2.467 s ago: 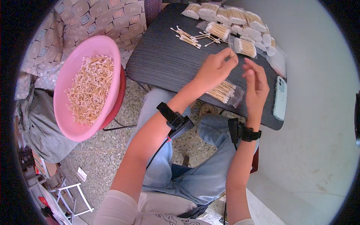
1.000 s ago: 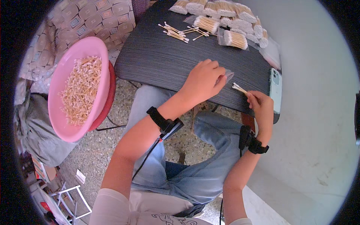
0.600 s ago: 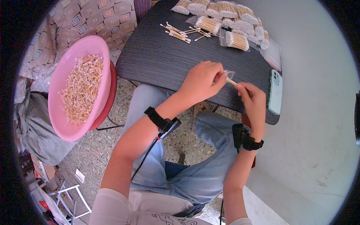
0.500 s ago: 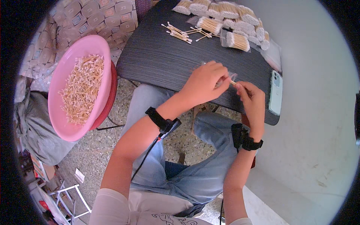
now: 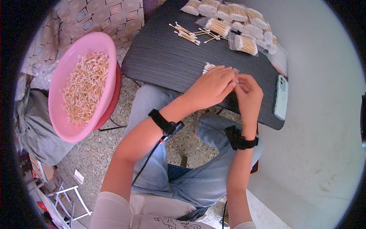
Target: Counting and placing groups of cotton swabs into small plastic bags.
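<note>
My left hand (image 5: 213, 87) is closed around a small clear bag of cotton swabs (image 5: 208, 67) over the near part of the table. White tips stick out past its far side, while its fingers hide most of the bag. Close against it, my right hand (image 5: 248, 91) pinches with thumb and forefinger at the bag's mouth. A small white end of a cotton swab (image 5: 237, 80) shows at those fingertips; the rest of it is hidden. Loose cotton swabs (image 5: 187, 34) lie further back on the dark table (image 5: 160, 57).
Several filled bags of cotton swabs (image 5: 244, 17) are piled at the table's back right. A phone (image 5: 281, 97) lies at the right edge beside the wall (image 5: 324, 114). To the left, a pink basin (image 5: 57, 110) holds a heap of loose swabs. Black straps circle both wrists.
My right hand has moved left and slightly up against the left hand, bringing the swab to the bag's mouth. White tips now show beyond my left hand. The view has shifted slightly.
</note>
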`<state>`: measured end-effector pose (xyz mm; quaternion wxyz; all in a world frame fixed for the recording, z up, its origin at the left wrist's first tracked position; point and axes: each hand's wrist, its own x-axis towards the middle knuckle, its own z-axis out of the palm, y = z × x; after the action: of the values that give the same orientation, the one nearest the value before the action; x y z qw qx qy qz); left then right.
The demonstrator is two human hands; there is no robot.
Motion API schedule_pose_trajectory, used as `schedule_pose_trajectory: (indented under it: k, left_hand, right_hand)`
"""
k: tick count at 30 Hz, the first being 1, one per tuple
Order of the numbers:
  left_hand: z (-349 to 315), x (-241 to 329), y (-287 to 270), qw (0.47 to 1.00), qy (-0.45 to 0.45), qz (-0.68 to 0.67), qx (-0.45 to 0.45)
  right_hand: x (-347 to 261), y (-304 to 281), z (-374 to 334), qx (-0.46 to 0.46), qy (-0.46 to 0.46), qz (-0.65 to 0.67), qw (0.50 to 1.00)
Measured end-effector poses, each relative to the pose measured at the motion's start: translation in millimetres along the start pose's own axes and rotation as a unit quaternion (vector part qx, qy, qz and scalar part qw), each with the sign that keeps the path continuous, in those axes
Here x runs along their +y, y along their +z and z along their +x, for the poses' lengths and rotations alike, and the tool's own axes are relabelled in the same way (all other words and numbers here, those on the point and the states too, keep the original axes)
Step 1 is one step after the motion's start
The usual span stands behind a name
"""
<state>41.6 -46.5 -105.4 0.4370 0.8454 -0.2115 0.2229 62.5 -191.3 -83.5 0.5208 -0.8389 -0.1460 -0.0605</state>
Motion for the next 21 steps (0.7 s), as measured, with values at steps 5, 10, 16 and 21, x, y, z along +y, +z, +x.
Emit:
schedule_pose_trajectory:
  k: [5, 10, 16, 21]
  left_hand:
    - [1.2, 2.7, -3.0, 0.999, -0.022, -0.007, -0.027]
    - [1.4, 0.5, 2.3, 0.999, -0.009, -0.021, -0.027]
    - [4.1, 0.4, -1.3, 1.0, 0.005, -0.021, -0.015]
    - [0.6, 4.6, 0.5, 0.999, -0.026, 0.024, 0.002]
  right_hand:
    - [1.3, -8.6, -2.7, 0.024, 0.082, 0.139, 0.987]
    - [6.0, 2.7, -3.0, 0.039, 0.039, 0.002, 0.998]
    - [12.7, 4.7, 4.2, 0.05, 0.039, 0.134, 0.989]
    - [-32.2, -15.5, 0.6, -0.021, 0.013, 0.213, 0.977]
